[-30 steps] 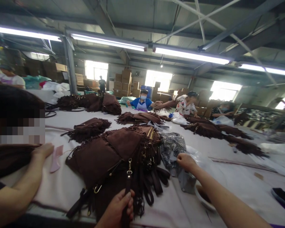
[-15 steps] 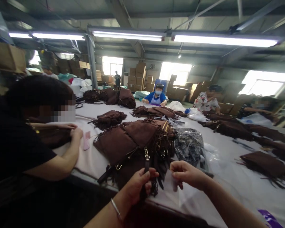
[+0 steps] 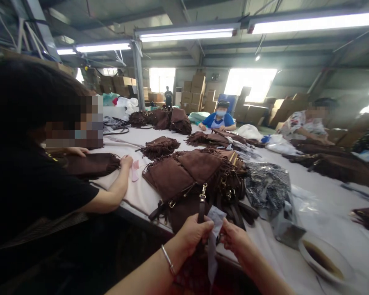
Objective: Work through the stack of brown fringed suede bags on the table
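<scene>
Near the table's front edge, my left hand (image 3: 194, 234) is closed around a dark brown strap (image 3: 202, 207) with a gold metal clasp at its upper end. A thin strip of pale tissue paper (image 3: 213, 235) hangs between my hands and touches the strap. Thumb and fingers of my right hand (image 3: 233, 237) pinch the paper's right edge. Just beyond, brown fringed bags (image 3: 180, 172) lie in a pile with gold hardware. The strap's lower end is hidden by my left hand.
To the left, a co-worker (image 3: 27, 184) in black handles a brown fringed bag (image 3: 87, 164) beside a pink comb (image 3: 135, 170). A clear plastic bag of dark material (image 3: 269, 186), a grey box (image 3: 288, 229) and a bowl (image 3: 338, 257) of brown liquid are on the right. Other people sit across.
My right hand has moved left with the paper, bringing it against the strap at my left hand. The view has swung right, and the co-worker's hands have moved apart on their bag.
</scene>
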The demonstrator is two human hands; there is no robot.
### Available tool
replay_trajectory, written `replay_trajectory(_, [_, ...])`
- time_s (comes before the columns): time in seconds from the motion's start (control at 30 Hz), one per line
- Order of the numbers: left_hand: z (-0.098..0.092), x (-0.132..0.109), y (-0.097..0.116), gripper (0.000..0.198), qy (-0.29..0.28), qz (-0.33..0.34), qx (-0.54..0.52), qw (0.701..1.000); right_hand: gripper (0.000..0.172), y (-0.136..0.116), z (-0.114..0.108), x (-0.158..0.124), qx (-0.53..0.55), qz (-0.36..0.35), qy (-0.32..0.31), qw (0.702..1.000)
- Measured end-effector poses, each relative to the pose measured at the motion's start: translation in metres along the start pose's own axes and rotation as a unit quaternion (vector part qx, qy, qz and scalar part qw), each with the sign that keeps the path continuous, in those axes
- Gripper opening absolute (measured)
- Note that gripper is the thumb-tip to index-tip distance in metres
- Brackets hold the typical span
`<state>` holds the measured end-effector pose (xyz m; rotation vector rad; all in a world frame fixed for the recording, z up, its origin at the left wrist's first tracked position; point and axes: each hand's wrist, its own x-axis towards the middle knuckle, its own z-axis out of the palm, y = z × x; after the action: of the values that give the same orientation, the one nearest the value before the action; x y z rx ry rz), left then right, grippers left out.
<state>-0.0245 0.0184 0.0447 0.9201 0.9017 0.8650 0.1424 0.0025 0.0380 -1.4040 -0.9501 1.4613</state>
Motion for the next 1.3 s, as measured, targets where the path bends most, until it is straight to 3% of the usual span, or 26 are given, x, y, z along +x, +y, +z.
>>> replay_trajectory(0.17, [0.001, 0.0, -0.009, 0.042, 0.016, -0.017, -0.003, 1.0, 0.04, -0.014, 0.006, 0.0, -0.052, -0.104, 0.073, 0.99])
replay_trajectory(0.37, [-0.024, -0.017, 0.021, 0.044, -0.032, -0.069, 0.066, 0.995, 0.035, -0.005, -0.007, -0.015, -0.179, -0.103, 0.027, 0.978])
replay_trajectory(0.5, [-0.023, -0.012, 0.042, 0.045, -0.061, -0.052, 0.027, 0.996, 0.035, 0.012, -0.003, -0.029, -0.23, -0.086, -0.001, 0.969])
replay_trajectory(0.73, [0.001, 0.0, 0.04, 0.037, 0.004, 0.015, 0.05, 0.999, 0.035, 0.013, 0.0, -0.039, -0.215, -0.06, -0.014, 0.975])
replay_trajectory(0.93, [-0.005, -0.006, 0.034, 0.026, 0.017, 0.037, 0.118, 0.992, 0.035, 0.015, 0.0, -0.038, -0.194, -0.039, -0.013, 0.98])
replay_trajectory(1.07, [-0.01, -0.006, 0.036, 0.025, 0.029, 0.053, 0.099, 0.993, 0.039, 0.019, 0.002, -0.037, -0.188, -0.02, -0.012, 0.982])
replay_trajectory(1.3, [-0.006, -0.004, 0.035, 0.024, 0.024, 0.037, 0.13, 0.991, 0.037, 0.02, 0.003, -0.037, -0.164, -0.011, -0.003, 0.986])
